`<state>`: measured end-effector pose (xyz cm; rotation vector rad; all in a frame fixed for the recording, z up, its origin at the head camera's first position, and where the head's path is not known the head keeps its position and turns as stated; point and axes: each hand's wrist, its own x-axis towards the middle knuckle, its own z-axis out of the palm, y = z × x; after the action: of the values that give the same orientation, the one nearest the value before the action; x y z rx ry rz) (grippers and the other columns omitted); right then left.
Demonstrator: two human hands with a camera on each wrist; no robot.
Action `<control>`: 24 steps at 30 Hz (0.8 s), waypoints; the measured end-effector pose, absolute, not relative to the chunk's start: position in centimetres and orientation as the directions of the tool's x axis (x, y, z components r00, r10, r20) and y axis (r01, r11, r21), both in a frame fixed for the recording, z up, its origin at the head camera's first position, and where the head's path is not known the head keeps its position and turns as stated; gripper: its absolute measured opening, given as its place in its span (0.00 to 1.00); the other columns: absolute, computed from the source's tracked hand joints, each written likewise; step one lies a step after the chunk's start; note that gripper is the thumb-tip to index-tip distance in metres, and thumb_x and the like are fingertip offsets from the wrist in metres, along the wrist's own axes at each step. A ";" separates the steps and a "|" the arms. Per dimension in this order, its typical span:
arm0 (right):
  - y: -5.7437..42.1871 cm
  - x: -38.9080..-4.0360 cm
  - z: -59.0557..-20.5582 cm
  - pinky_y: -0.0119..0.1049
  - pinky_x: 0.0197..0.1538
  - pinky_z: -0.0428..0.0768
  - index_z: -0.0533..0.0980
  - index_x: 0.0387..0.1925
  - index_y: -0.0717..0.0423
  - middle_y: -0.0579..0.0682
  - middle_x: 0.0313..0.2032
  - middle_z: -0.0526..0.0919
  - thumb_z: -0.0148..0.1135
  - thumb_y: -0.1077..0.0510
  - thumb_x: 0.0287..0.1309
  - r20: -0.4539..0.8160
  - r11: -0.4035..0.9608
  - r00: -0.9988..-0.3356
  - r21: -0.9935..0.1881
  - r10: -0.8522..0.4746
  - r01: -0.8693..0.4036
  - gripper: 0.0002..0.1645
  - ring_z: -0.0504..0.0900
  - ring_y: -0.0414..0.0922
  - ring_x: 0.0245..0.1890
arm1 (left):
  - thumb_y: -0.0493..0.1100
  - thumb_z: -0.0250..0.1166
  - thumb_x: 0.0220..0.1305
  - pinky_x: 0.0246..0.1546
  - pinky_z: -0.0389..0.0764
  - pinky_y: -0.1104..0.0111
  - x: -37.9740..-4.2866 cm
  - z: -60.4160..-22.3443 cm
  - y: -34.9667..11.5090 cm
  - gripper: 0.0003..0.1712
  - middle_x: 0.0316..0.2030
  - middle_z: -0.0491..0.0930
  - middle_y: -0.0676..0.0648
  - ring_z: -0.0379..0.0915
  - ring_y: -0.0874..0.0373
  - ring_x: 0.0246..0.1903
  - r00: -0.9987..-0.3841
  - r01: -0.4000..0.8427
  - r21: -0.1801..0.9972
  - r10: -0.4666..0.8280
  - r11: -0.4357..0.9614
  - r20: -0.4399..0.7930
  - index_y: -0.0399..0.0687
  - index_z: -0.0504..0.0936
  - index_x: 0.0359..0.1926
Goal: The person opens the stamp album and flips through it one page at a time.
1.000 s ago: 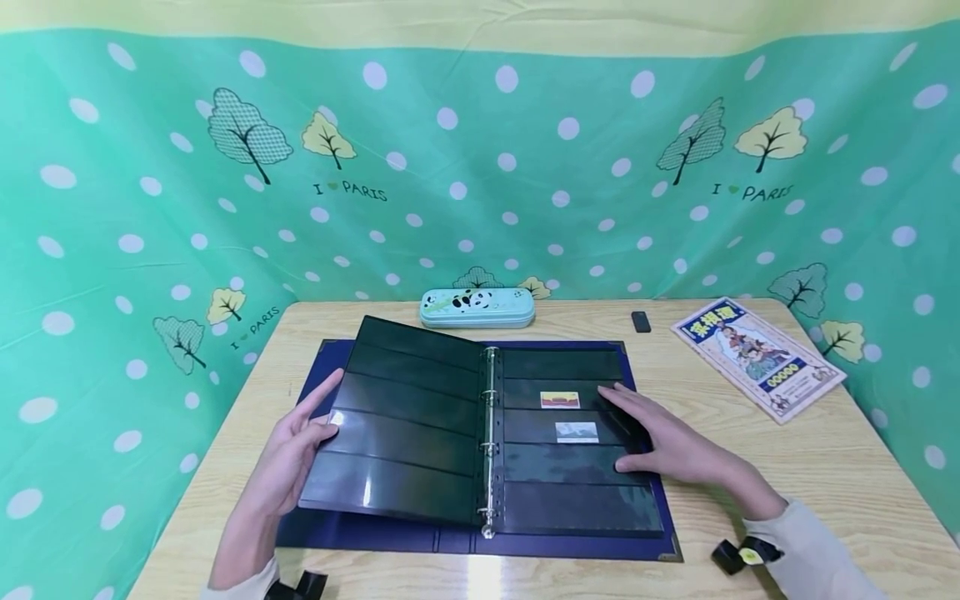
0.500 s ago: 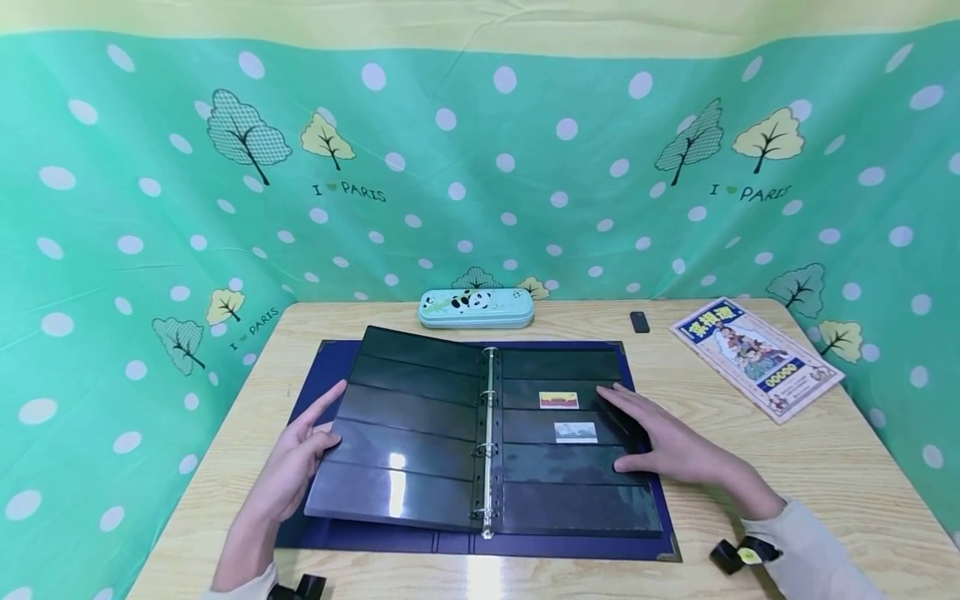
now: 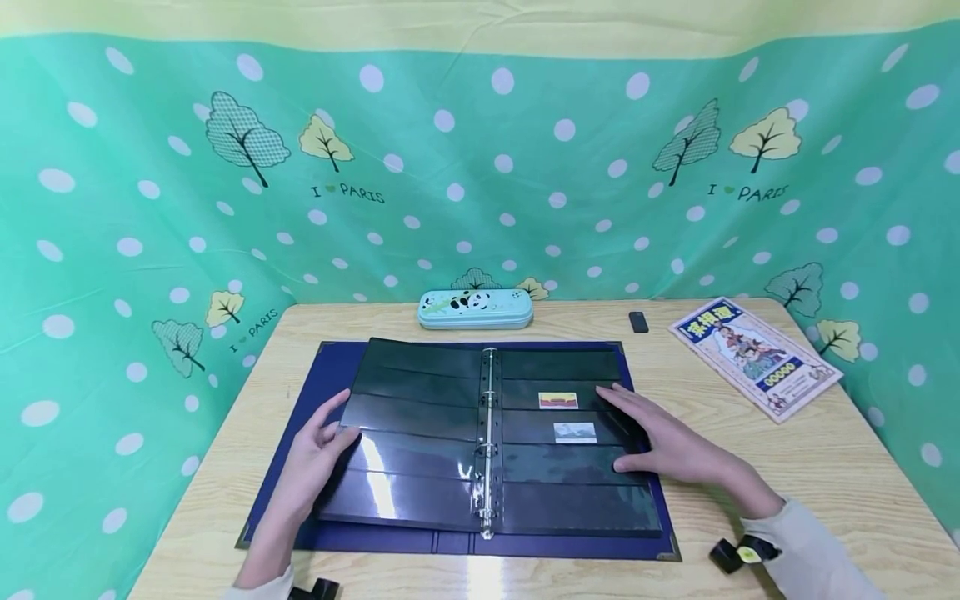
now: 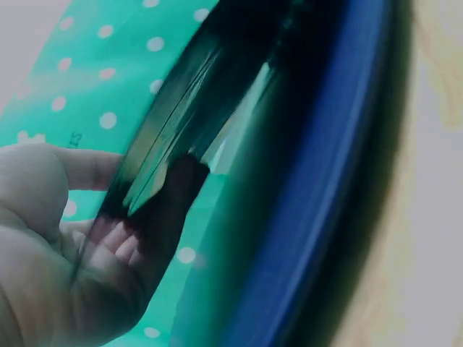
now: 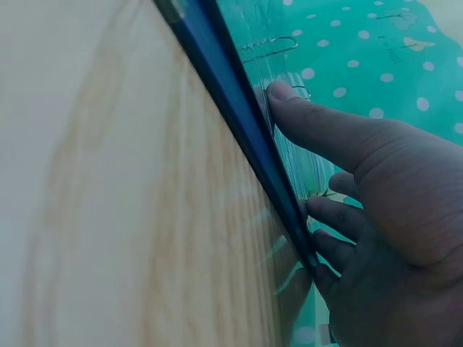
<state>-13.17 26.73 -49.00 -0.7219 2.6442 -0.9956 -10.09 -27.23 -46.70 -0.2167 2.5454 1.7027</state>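
An open stamp album [image 3: 288, 442] with a dark blue cover and metal rings [image 3: 489, 417] lies on the table. My left hand [image 3: 311, 462] holds the outer edge of the left black page [image 3: 420, 417], thumb over its top face. In the left wrist view the left hand [image 4: 79, 253] sits at the glossy page's edge. My right hand [image 3: 663, 437] rests with spread fingers on the outer edge of the right page [image 3: 577, 508]. A red and yellow stamp [image 3: 558, 401] and a grey-white stamp [image 3: 575, 432] sit in that page's strips. The right wrist view shows the right thumb [image 5: 318, 123] against the pages.
Behind the album stands a light blue panda pencil case [image 3: 476, 308]. A small black object [image 3: 638, 322] lies to its right. Farther right is a printed booklet [image 3: 757, 358]. A green dotted cloth [image 3: 480, 192] hangs around the back and sides of the wooden table [image 3: 787, 467].
The left page has come down from a raised tilt to nearly flat, my left hand moving right and slightly down with it. The right hand stays in place.
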 end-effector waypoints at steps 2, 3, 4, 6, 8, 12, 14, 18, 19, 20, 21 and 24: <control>26.7 -13.2 -49.0 0.80 0.75 0.63 0.57 0.89 0.49 0.65 0.87 0.54 0.82 0.43 0.64 -0.037 0.651 -0.855 -0.666 -0.517 -0.364 0.62 0.51 0.74 0.85 | 0.41 0.67 0.82 0.54 0.82 0.62 -10.2 -46.9 -26.9 0.41 0.48 0.83 0.35 0.82 0.46 0.47 -0.986 -0.164 0.895 -0.090 0.415 -0.140 0.49 0.61 0.88; 26.7 -13.2 -49.0 0.80 0.75 0.63 0.57 0.89 0.48 0.65 0.87 0.54 0.82 0.43 0.64 -0.038 0.652 -0.856 -0.665 -0.516 -0.364 0.62 0.52 0.74 0.85 | 0.42 0.68 0.82 0.60 0.83 0.55 -10.2 -47.0 -26.7 0.42 0.54 0.81 0.29 0.82 0.38 0.54 -0.985 -0.174 0.887 -0.094 0.428 -0.147 0.48 0.60 0.88; 26.7 -13.2 -48.9 0.80 0.75 0.62 0.57 0.89 0.48 0.65 0.87 0.54 0.82 0.43 0.64 -0.038 0.651 -0.855 -0.665 -0.517 -0.364 0.62 0.51 0.74 0.85 | 0.44 0.70 0.81 0.68 0.80 0.48 -10.2 -47.0 -26.5 0.44 0.66 0.77 0.26 0.77 0.32 0.66 -0.983 -0.181 0.875 -0.100 0.448 -0.152 0.48 0.60 0.88; 26.7 -13.2 -48.9 0.80 0.74 0.62 0.57 0.89 0.48 0.65 0.87 0.54 0.82 0.43 0.64 -0.037 0.650 -0.855 -0.666 -0.517 -0.365 0.62 0.52 0.74 0.84 | 0.48 0.72 0.79 0.75 0.70 0.35 -10.2 -47.2 -26.2 0.48 0.84 0.57 0.27 0.58 0.28 0.81 -0.981 -0.195 0.843 -0.104 0.502 -0.165 0.46 0.57 0.89; 26.8 -13.2 -48.9 0.81 0.74 0.63 0.57 0.89 0.49 0.65 0.87 0.54 0.82 0.43 0.64 -0.034 0.649 -0.854 -0.667 -0.518 -0.367 0.62 0.52 0.74 0.84 | 0.50 0.75 0.77 0.73 0.73 0.34 -10.2 -47.3 -25.9 0.52 0.83 0.58 0.27 0.59 0.27 0.80 -0.979 -0.206 0.815 -0.113 0.542 -0.172 0.45 0.56 0.89; 26.8 -13.2 -49.0 0.81 0.74 0.63 0.57 0.89 0.49 0.65 0.87 0.54 0.82 0.43 0.64 -0.033 0.651 -0.856 -0.665 -0.516 -0.367 0.62 0.52 0.74 0.84 | 0.52 0.78 0.72 0.68 0.76 0.34 -10.2 -47.7 -25.5 0.56 0.83 0.56 0.28 0.61 0.27 0.78 -0.977 -0.212 0.778 -0.129 0.592 -0.169 0.42 0.56 0.88; 26.9 -13.2 -49.1 0.81 0.74 0.63 0.57 0.89 0.49 0.65 0.87 0.54 0.82 0.42 0.65 -0.030 0.650 -0.855 -0.663 -0.517 -0.370 0.62 0.52 0.74 0.84 | 0.52 0.79 0.71 0.68 0.76 0.34 -10.1 -47.9 -25.5 0.56 0.83 0.55 0.28 0.61 0.27 0.77 -0.977 -0.211 0.776 -0.133 0.594 -0.164 0.41 0.58 0.88; 26.9 -13.3 -49.2 0.81 0.75 0.62 0.57 0.89 0.49 0.65 0.87 0.54 0.82 0.43 0.64 -0.033 0.650 -0.856 -0.666 -0.517 -0.367 0.63 0.51 0.74 0.85 | 0.52 0.80 0.71 0.67 0.77 0.35 -10.0 -48.1 -25.4 0.56 0.84 0.52 0.28 0.61 0.26 0.74 -0.980 -0.201 0.776 -0.135 0.598 -0.149 0.38 0.59 0.87; 26.8 -13.3 -49.2 0.81 0.75 0.62 0.57 0.89 0.48 0.65 0.87 0.54 0.82 0.43 0.64 -0.034 0.649 -0.855 -0.666 -0.517 -0.366 0.62 0.51 0.74 0.85 | 0.52 0.80 0.70 0.67 0.77 0.35 -10.0 -48.1 -25.4 0.56 0.85 0.50 0.28 0.61 0.25 0.74 -0.980 -0.196 0.774 -0.134 0.602 -0.144 0.38 0.60 0.86; 26.8 -13.3 -49.1 0.80 0.75 0.62 0.57 0.89 0.48 0.65 0.87 0.54 0.82 0.43 0.64 -0.035 0.651 -0.856 -0.666 -0.516 -0.365 0.62 0.51 0.74 0.85 | 0.52 0.80 0.70 0.68 0.76 0.34 -9.9 -48.2 -25.4 0.56 0.85 0.48 0.28 0.60 0.24 0.74 -0.981 -0.193 0.771 -0.134 0.607 -0.140 0.37 0.60 0.86; 26.8 -13.3 -49.1 0.80 0.75 0.62 0.57 0.89 0.48 0.64 0.87 0.54 0.82 0.43 0.64 -0.036 0.650 -0.856 -0.668 -0.515 -0.363 0.62 0.51 0.73 0.85 | 0.52 0.80 0.70 0.69 0.75 0.34 -10.0 -48.3 -25.5 0.56 0.86 0.47 0.29 0.60 0.24 0.74 -0.982 -0.188 0.768 -0.132 0.612 -0.135 0.36 0.60 0.86; 26.8 -13.2 -48.9 0.81 0.74 0.62 0.58 0.89 0.49 0.65 0.87 0.55 0.81 0.42 0.65 -0.030 0.646 -0.855 -0.669 -0.518 -0.368 0.61 0.52 0.74 0.84 | 0.53 0.81 0.68 0.72 0.69 0.30 -10.1 -48.7 -25.6 0.58 0.88 0.42 0.31 0.51 0.23 0.80 -0.984 -0.178 0.762 -0.121 0.622 -0.131 0.34 0.61 0.85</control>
<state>-13.16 26.75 -48.91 -0.7225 2.6469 -1.0026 -10.07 -25.64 -48.66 -0.2558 2.7692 1.3128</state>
